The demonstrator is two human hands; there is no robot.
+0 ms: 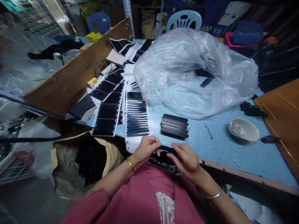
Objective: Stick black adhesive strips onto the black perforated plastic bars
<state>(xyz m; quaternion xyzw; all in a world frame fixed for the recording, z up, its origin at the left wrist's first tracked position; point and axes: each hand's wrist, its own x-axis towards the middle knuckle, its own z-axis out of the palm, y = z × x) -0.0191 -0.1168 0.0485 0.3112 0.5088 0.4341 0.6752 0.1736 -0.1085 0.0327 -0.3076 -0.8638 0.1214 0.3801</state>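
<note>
A slim black strip [167,148] stretches between my hands at the table's front edge. My left hand [147,148] is closed, thumb and fingers pinching the strip's left end. My right hand [187,158] grips its other end between thumb and fingers. Just beyond them lies a row of several black perforated strips [174,127], side by side on the blue table. Left of that row is a white backing sheet [132,143] carrying glossy black stickers [137,119]; its near end reaches my left hand.
A large clear plastic bag [168,68] covers the table's back, with black pieces inside. More black-and-white sheets [107,115] lie left, beside a wooden board [79,68]. A white bowl [253,132] of small shiny bits stands right. An open paper sack [109,155] holds black material below left.
</note>
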